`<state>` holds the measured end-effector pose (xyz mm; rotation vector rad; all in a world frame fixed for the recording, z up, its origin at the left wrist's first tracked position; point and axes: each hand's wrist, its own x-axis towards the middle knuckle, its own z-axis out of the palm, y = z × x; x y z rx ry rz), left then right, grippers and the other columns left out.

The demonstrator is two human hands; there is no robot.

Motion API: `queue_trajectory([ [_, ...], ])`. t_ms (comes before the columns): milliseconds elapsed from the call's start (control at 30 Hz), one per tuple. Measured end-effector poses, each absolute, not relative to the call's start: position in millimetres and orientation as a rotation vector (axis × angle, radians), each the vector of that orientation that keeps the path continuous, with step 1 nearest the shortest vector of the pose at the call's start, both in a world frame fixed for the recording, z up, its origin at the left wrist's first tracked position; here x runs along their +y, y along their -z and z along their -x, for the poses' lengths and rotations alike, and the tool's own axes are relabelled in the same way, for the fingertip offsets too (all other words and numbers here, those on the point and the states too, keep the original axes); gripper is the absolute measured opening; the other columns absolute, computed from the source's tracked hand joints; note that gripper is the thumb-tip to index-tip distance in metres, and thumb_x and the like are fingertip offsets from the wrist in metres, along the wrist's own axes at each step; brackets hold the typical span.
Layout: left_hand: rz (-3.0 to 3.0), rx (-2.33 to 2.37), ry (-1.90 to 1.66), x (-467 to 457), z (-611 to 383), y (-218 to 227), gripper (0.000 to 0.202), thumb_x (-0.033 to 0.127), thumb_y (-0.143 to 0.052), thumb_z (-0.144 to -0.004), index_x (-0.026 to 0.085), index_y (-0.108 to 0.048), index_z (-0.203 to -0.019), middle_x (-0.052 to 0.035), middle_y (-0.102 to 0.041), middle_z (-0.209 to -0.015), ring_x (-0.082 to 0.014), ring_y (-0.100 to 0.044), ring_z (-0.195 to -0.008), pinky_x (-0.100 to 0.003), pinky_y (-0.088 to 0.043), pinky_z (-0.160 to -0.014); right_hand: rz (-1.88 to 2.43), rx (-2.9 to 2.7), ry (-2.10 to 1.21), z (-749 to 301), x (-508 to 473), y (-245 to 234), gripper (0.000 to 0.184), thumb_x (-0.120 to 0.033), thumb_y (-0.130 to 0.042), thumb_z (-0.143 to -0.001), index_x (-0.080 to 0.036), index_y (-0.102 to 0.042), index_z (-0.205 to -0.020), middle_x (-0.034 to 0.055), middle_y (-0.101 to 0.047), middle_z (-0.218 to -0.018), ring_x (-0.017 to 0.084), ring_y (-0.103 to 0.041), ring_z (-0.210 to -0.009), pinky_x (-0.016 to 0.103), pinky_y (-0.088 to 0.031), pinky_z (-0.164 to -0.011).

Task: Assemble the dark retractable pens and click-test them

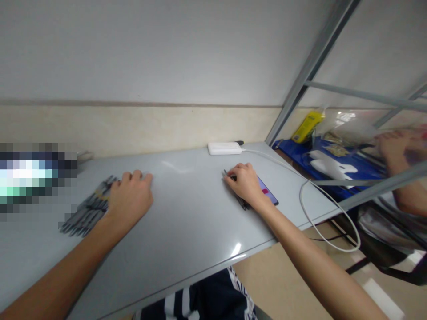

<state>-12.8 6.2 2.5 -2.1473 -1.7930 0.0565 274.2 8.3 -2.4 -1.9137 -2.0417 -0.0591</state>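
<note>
My left hand (pixel 131 193) rests palm down on the grey tabletop, its fingers spread apart and bent a little. It sits against the right side of a cluster of dark, slim pens (pixel 85 213), several of them lying side by side, and covers part of them. On the right, my right hand (pixel 245 182) has its fingers closed around a slim pen (pixel 226 172); only an end shows past the fingertips. More dark pens (pixel 243 203) lie partly hidden under that hand. A phone (pixel 267 191) with a lit screen lies beneath and beside my right wrist.
A white power bank (pixel 224 148) stands by the wall, its white cable (pixel 302 175) looping over the table's right edge. A metal frame (pixel 310 66) divides off a blue table (pixel 300 155), where another person's arm (pixel 396 155) shows. A pixelated patch covers the far left.
</note>
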Motion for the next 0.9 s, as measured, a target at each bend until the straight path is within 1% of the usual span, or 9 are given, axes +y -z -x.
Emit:
queue_trajectory([
  [133, 2.170, -1.826, -0.128, 6.3, 12.3, -2.6, 0.036, 0.012, -0.032, -0.082, 0.012, -0.062, -0.102, -0.0181, -0.059, -0.102, -0.0327, -0.053, -0.097, -0.040, -0.046, -0.068, 1.953, -1.989, 0.085, -276.3, 5.0, 5.5, 0.024, -0.033, -0.058, -0.080, -0.021, -0.071, -0.096, 0.0111, -0.062, -0.105, 0.030, -0.046, -0.098, 0.039, -0.035, -0.074],
  [233, 2.123, -1.836, -0.091, 4.0, 10.4, -3.6, 0.035, 0.013, -0.032, -0.083, 0.012, -0.062, -0.101, -0.0189, -0.058, -0.104, -0.0338, -0.053, -0.097, -0.044, -0.046, -0.070, 1.907, -1.998, 0.026, -280.8, 3.0, 7.5, 0.026, -0.031, -0.062, -0.078, -0.024, -0.068, -0.102, 0.0100, -0.059, -0.108, 0.030, -0.045, -0.100, 0.039, -0.034, -0.075],
  [367, 2.063, -1.861, -0.035, 3.1, 13.0, -5.2, 0.033, 0.014, -0.033, -0.082, 0.012, -0.063, -0.096, -0.0204, -0.059, -0.100, -0.0362, -0.055, -0.091, -0.048, -0.046, -0.065, 1.894, -1.950, -0.044, -290.8, 2.3, 7.4, 0.024, -0.032, -0.066, -0.074, -0.024, -0.069, -0.097, 0.0098, -0.059, -0.107, 0.029, -0.045, -0.100, 0.038, -0.033, -0.076],
  [533, 2.112, -1.861, -0.033, 5.9, 18.0, -3.5, 0.033, 0.014, -0.033, -0.081, 0.012, -0.063, -0.094, -0.0208, -0.060, -0.093, -0.0356, -0.058, -0.082, -0.045, -0.047, -0.058, 1.881, -1.920, -0.127, -295.8, -0.9, 3.4, 0.021, -0.031, -0.066, -0.075, -0.023, -0.069, -0.093, 0.0103, -0.060, -0.105, 0.030, -0.047, -0.099, 0.037, -0.032, -0.074],
  [700, 2.073, -1.831, 0.003, 6.2, 17.3, -2.2, 0.031, 0.017, -0.035, -0.081, 0.013, -0.064, -0.091, -0.0211, -0.060, -0.094, -0.0373, -0.056, -0.087, -0.049, -0.048, -0.060, 1.789, -1.890, -0.154, -288.9, -5.2, -0.2, 0.017, -0.031, -0.063, -0.077, -0.022, -0.069, -0.090, 0.0096, -0.061, -0.101, 0.028, -0.048, -0.097, 0.037, -0.032, -0.075],
  [833, 2.096, -1.902, -0.025, 6.5, 17.0, -2.2, 0.032, 0.018, -0.035, -0.082, 0.013, -0.064, -0.094, -0.0211, -0.059, -0.094, -0.0380, -0.056, -0.087, -0.050, -0.048, -0.060, 1.737, -1.861, -0.201, -276.9, -1.5, -5.3, 0.014, -0.029, -0.061, -0.079, -0.022, -0.069, -0.088, 0.0087, -0.062, -0.101, 0.027, -0.049, -0.098, 0.039, -0.031, -0.079],
  [900, 2.127, -1.896, -0.014, 6.9, 16.9, -2.0, 0.033, 0.016, -0.033, -0.083, 0.011, -0.063, -0.096, -0.0224, -0.059, -0.095, -0.0398, -0.055, -0.090, -0.051, -0.049, -0.059, 1.693, -1.852, -0.223, -268.3, 4.5, -8.2, 0.013, -0.029, -0.060, -0.079, -0.022, -0.069, -0.087, 0.0080, -0.062, -0.100, 0.027, -0.049, -0.099, 0.039, -0.031, -0.082],
])
